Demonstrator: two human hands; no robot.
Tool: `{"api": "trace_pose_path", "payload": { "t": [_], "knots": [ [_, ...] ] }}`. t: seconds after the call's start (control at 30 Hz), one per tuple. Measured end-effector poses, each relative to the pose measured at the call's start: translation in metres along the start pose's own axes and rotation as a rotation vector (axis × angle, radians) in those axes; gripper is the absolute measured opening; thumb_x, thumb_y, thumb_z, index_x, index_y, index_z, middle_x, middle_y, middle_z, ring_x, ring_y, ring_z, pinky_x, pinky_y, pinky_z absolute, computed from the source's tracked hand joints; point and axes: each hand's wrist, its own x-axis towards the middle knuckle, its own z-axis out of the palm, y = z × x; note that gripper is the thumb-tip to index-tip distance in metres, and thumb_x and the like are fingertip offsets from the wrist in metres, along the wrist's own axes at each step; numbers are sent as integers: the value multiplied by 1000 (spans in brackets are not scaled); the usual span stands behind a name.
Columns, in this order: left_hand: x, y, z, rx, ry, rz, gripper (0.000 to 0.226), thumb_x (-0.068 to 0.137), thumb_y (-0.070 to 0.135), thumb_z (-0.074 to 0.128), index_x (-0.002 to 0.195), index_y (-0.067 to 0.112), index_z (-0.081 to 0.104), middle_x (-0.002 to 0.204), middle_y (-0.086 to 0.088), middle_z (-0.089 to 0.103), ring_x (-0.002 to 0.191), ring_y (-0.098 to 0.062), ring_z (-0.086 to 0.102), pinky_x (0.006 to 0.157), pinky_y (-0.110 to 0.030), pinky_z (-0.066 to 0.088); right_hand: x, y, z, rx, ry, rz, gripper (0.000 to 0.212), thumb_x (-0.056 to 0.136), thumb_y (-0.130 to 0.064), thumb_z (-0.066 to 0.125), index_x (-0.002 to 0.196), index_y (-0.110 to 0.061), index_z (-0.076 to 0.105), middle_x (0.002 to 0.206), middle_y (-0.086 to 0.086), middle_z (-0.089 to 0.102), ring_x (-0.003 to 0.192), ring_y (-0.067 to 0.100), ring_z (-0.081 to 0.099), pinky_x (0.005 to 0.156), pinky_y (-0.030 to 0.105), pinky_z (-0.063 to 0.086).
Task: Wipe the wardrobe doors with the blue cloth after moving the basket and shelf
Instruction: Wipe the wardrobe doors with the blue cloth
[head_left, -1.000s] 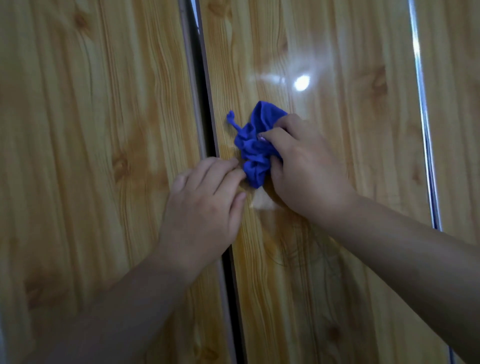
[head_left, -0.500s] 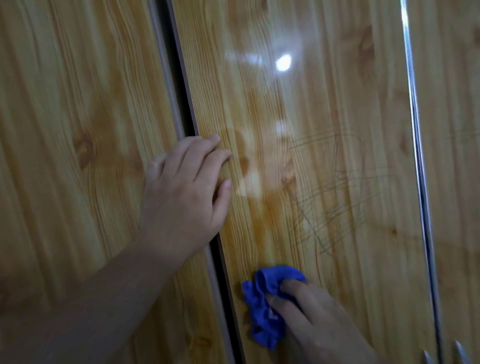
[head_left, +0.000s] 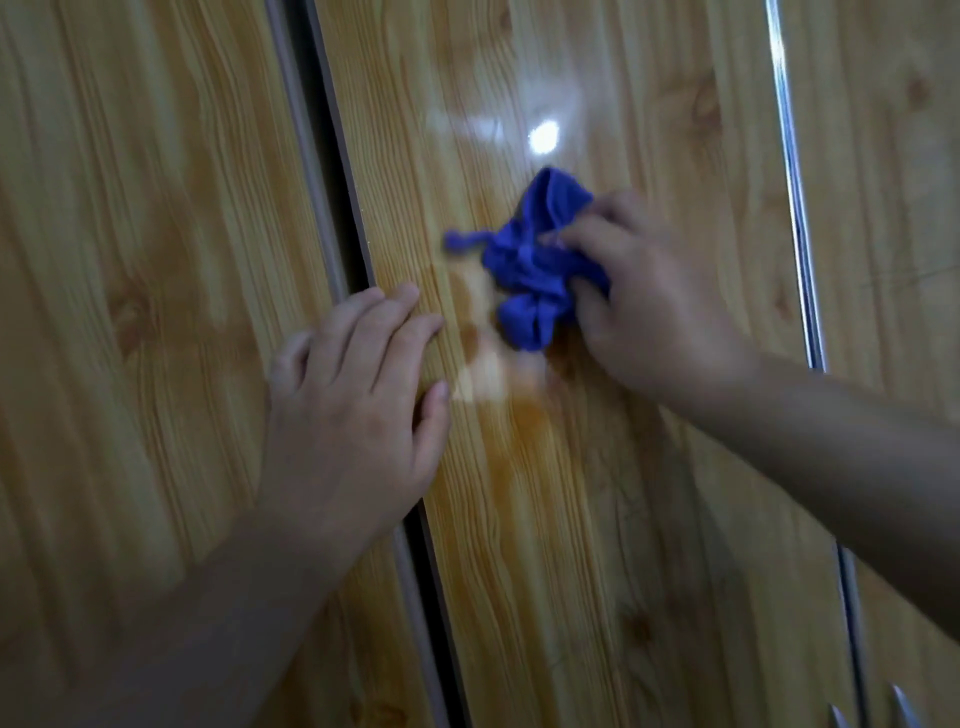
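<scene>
Blue cloth crumpled in the curled grip of the right hand, against wardrobe door.

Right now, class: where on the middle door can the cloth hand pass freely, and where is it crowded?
Free: middle door above the blue cloth, between dark gap and metal strip; also its lower stretch. Crowded: between left hand and cloth-gripping right hand.

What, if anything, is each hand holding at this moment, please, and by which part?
The right hand grips the bunched blue cloth by its right side against the wardrobe door. The left hand holds nothing, resting flat.
</scene>
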Motion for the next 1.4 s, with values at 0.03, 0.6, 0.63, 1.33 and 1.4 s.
{"api": "trace_pose_path", "payload": {
  "t": [0.03, 0.6, 0.63, 1.33, 1.4],
  "knots": [
    [0, 0, 1, 4, 9, 0, 46, 98, 39, 55, 138, 16, 60, 150, -4, 56, 143, -25, 48, 110, -47, 34, 15, 5, -2, -13, 38, 15, 27, 87, -5, 57, 111, -4, 70, 114, 15, 60, 105, 30, 59, 87, 24, 40],
    [0, 6, 5, 49, 18, -23, 50, 96, 43, 55, 137, 13, 58, 149, -7, 56, 142, -28, 47, 104, -52, 37, -202, -49, 39, 327, -402, 447, 28, 81, -65, 47, 102, -53, 60, 100, -38, 60, 87, -15, 58, 80, 12, 48],
    [0, 6, 5, 49, 17, -23, 51, 97, 43, 55, 137, 13, 58, 149, -7, 55, 142, -29, 47, 103, -52, 38, -222, -53, 45, 342, -470, 440, 35, 74, -73, 43, 107, -63, 52, 106, -47, 53, 95, -20, 54, 86, 15, 46],
    [-5, 7, 6, -4, 38, -33, 49, 98, 43, 54, 137, 14, 57, 150, -6, 53, 144, -27, 45, 102, -53, 38, 10, 73, -32, -105, 109, 294, 34, 91, -12, 54, 123, -14, 67, 126, 9, 58, 115, 22, 56, 89, 10, 30],
    [-4, 6, 8, -21, 35, -29, 50, 98, 43, 53, 138, 13, 56, 150, -8, 53, 143, -30, 45, 103, -57, 41, 5, 73, -32, -91, 104, 295, 33, 91, -11, 54, 120, -13, 67, 124, 9, 58, 112, 21, 56, 88, 14, 34]
  ]
}}
